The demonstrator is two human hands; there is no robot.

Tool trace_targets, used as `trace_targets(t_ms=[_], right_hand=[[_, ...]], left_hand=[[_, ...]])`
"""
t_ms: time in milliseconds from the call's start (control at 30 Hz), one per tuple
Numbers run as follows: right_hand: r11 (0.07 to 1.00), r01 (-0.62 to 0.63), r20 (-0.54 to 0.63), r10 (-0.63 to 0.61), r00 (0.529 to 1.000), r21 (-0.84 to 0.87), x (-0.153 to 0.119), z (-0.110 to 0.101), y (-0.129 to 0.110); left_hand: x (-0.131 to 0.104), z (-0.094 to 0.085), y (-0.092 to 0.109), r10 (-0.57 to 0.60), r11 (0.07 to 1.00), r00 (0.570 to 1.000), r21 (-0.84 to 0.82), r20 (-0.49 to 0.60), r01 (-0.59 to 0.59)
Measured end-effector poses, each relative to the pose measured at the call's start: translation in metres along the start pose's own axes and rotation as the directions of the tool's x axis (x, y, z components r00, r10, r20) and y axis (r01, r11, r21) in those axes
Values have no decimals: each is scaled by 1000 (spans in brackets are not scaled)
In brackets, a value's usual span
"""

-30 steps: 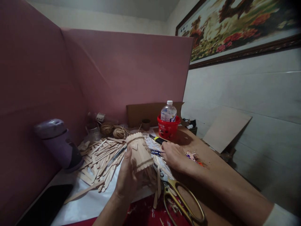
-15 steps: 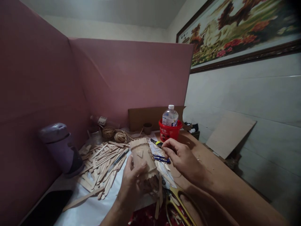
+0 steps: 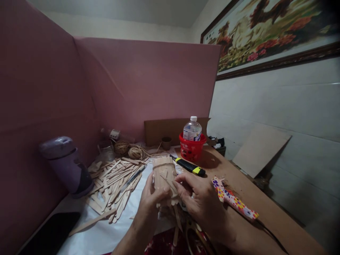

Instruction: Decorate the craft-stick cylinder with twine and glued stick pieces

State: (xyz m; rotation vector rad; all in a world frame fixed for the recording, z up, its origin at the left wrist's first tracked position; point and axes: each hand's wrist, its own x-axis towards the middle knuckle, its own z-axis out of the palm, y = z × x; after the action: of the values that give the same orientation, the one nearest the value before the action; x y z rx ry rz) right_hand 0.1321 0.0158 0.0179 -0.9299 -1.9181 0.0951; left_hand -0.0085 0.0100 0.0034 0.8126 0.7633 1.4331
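Observation:
My left hand [image 3: 152,200] is wrapped round a cylinder made of craft sticks [image 3: 162,177], which stands slightly tilted and has a twine band near its top. Pinched between the thumb and fingers of my right hand [image 3: 195,198] is a thin wood sliver [image 3: 168,180], its tip at the front face of the cylinder. A small V-shaped wood decoration sat on that face earlier; the sliver now lies across that spot. Below both hands are gold-handled scissors [image 3: 189,233], partly hidden by my right hand.
Loose craft sticks [image 3: 117,187] are heaped left, with a pen-like knife [image 3: 132,179] on them. A black-and-yellow utility knife [image 3: 190,165], a floral glue gun [image 3: 233,200] with cord and a red bucket [image 3: 191,148] holding a bottle [image 3: 192,129] are right. A purple flask [image 3: 67,166] stands left.
My right hand has moved left and down to the cylinder's face, bringing the wood sliver against it. The utility knife and glue gun are now uncovered. The cylinder has shifted slightly right.

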Motion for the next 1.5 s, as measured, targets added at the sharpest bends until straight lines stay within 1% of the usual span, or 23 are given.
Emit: trace_targets(t_ms=[100, 167, 300, 433, 567, 667, 800, 1000, 1133, 1267, 1400, 1500], right_hand=[[1000, 1, 0, -1, 1000, 20, -2, 1, -1], [1000, 9, -3, -9, 1000, 27, -4, 1, -2], [999, 33, -19, -33, 999, -12, -7, 4, -3], [994, 46, -28, -49, 998, -100, -11, 7, -2], [988, 60, -41, -66, 997, -139, -14, 9, 0], [983, 77, -63, -89, 994, -168, -14, 9, 0], [979, 87, -57, -99, 993, -184, -14, 8, -1], [977, 72, -75, -89, 993, -202, -14, 9, -1], [976, 75, -71, -91, 993, -204, -14, 10, -2], [979, 85, -64, -98, 993, -184, -14, 10, -2], [978, 84, -65, -98, 993, -192, -14, 9, -1], [972, 80, -53, -93, 994, -219, -15, 10, -1]], left_hand=[[-3, 4, 4, -57, 998, 998, -23, 5, 58], [-6, 8, 7, -62, 996, 998, -58, 1, 62], [-8, 14, 10, -62, 991, 996, -124, -68, 53], [-7, 16, 10, -55, 991, 996, -130, -73, 45], [-7, 16, 9, -72, 987, 994, -150, -78, 60], [-7, 17, 9, -122, 977, 990, -186, -71, 107], [-8, 17, 9, -165, 967, 984, -208, -66, 148], [-9, 15, 10, -184, 969, 983, -172, -17, 178], [-9, 14, 10, -175, 975, 984, -146, -28, 170], [-7, 11, 7, -170, 984, 984, -66, -43, 167], [-4, 5, 1, -131, 991, 991, 7, -16, 131], [-1, 1, -3, -82, 996, 997, 44, -1, 82]])
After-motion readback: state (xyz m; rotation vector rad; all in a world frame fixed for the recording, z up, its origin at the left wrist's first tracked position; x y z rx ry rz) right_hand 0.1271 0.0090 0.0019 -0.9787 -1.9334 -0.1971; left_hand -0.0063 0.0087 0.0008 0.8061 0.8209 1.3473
